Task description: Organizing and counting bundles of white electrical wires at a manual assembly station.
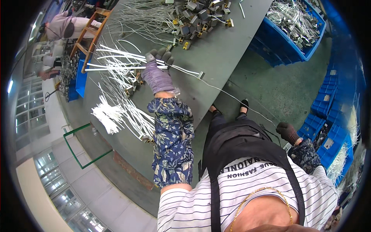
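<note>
The gloved left hand [157, 62] is pinning white sleeved wires [116, 63] against the grey table [216, 58], fingers pressed flat over them. One thin lead [235, 99] is trailing off the table's edge toward the clenched right hand [287, 132]; it is at risk of snagging, dragging the small metal-cored coils [197, 17] further up the table.
</note>
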The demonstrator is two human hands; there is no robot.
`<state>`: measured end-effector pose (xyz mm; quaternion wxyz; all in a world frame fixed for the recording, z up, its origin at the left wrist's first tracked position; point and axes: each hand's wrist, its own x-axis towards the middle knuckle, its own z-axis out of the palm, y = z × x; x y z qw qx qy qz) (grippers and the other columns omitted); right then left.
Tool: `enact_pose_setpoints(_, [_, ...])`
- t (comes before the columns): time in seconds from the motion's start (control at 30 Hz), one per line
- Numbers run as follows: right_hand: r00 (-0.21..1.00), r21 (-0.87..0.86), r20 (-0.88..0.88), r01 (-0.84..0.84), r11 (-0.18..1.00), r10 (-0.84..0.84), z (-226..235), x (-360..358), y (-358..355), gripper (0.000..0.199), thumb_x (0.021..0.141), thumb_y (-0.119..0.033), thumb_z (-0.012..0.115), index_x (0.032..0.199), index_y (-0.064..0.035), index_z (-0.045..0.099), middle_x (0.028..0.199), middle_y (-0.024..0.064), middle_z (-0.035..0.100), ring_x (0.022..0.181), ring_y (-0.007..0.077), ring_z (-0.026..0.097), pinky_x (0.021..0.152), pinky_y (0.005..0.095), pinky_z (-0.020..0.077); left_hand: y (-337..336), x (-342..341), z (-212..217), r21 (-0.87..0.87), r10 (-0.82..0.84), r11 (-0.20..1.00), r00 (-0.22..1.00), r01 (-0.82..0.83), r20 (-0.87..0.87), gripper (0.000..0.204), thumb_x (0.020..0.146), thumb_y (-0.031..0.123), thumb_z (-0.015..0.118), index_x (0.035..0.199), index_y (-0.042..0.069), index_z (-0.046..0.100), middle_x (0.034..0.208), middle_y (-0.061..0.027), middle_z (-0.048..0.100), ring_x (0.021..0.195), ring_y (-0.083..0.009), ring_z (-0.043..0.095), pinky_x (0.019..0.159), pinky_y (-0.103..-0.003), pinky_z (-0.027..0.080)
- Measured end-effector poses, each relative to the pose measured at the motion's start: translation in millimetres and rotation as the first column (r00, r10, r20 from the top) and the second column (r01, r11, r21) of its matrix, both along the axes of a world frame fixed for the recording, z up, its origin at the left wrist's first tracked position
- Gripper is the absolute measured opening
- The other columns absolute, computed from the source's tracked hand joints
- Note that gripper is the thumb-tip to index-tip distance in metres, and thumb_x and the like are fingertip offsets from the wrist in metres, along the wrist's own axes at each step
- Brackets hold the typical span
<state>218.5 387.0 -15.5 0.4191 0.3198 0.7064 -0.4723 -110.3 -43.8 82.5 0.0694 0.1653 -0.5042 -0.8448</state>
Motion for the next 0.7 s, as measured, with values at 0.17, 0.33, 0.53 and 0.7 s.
enact_pose_setpoints(0.17, [0.999, -0.098, 0.008, 0.036, 0.994, -0.035, 3.9, -8.2, -9.4, 0.018, 0.081, -0.019, 0.062, 0.087, -0.0022, 0.065, 0.069, 0.0038, 0.057, 0.058, 0.0128, 0.051, 0.052, 0.0304, 0.0406, -12.2, 20.6, -52.7, 0.000, -0.095, 0.995, 0.987, 0.096, 0.129, 0.024, 0.091, 0.030, 0.062, 0.097, 0.006, 0.061, 0.082, -0.0084, 0.064, 0.065, -0.0177, 0.060, 0.055, -0.031, 0.051])
enact_pose_setpoints(0.33, [0.993, -0.088, -0.108, -0.058, 0.994, 0.048, 7.7, -46.0, -52.5, 0.017, 0.081, -0.019, 0.063, 0.084, -0.0022, 0.065, 0.070, 0.0038, 0.059, 0.061, 0.0124, 0.052, 0.056, 0.0314, 0.0424, 51.6, 101.1, -69.0, -0.907, -0.593, -0.128, 0.702, 0.400, 0.394, 0.015, 0.082, 0.006, 0.055, 0.095, 0.004, 0.063, 0.079, -0.0093, 0.066, 0.076, -0.0260, 0.065, 0.063, -0.038, 0.052])
enact_pose_setpoints(0.53, [0.975, -0.243, -0.222, -0.060, 0.968, 0.005, 29.5, -117.9, -96.4, 0.025, 0.084, -0.018, 0.064, 0.103, -0.0020, 0.064, 0.077, -0.0001, 0.061, 0.062, 0.0081, 0.053, 0.053, 0.0239, 0.0415, -13.4, 53.1, -6.2, -0.226, 0.185, 0.961, 0.979, -0.162, 0.087, 0.022, 0.093, 0.027, 0.058, 0.085, 0.007, 0.064, 0.075, -0.0060, 0.063, 0.068, -0.0199, 0.060, 0.056, -0.035, 0.044])
enact_pose_setpoints(0.7, [0.839, -0.293, -0.522, -0.347, 0.891, 0.155, 70.3, -221.8, -217.3, 0.047, 0.087, -0.020, 0.063, 0.131, -0.0096, 0.050, 0.101, 0.0056, 0.061, 0.075, 0.0092, 0.055, 0.065, 0.0257, 0.0471, 7.7, 91.8, -63.6, -0.857, 0.063, 0.414, 0.929, 0.307, 0.364, 0.047, 0.087, 0.042, 0.065, 0.079, -0.004, 0.059, 0.066, -0.0125, 0.058, 0.059, -0.0203, 0.054, 0.054, -0.034, 0.044])
